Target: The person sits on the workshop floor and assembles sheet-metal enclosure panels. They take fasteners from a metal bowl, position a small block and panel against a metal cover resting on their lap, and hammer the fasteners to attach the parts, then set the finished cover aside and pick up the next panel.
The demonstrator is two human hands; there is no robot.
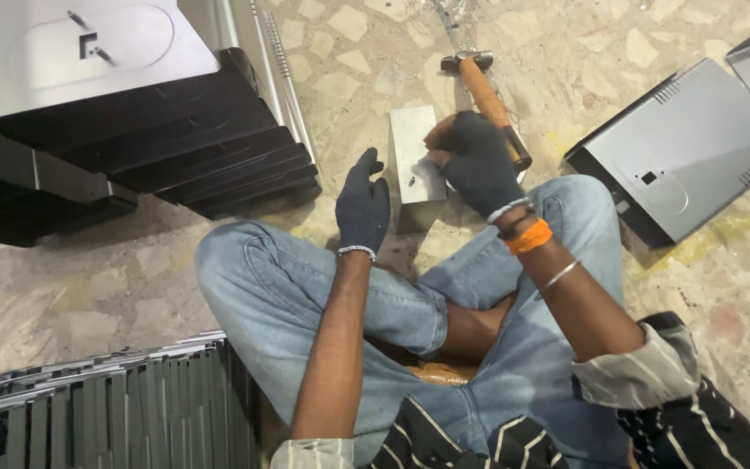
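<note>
On the floor, the gloved right hand [477, 161] pinches the small grey metal block [415, 165], fingers closed; beside it, the gloved left hand [362, 207] hangs open, wooden-handled hammer [488, 91] behind.

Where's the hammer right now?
In the head view the hammer lies on the stone floor at top centre, just beyond the right hand and beside the small metal block.

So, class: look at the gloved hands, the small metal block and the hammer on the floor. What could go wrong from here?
1. The right hand presses on the metal block with bare fingertips poking out of the glove; an edge could nick them.
2. The hammer lies right behind that hand and could be knocked.
3. The stacked panels lean close by and might slide.
</note>
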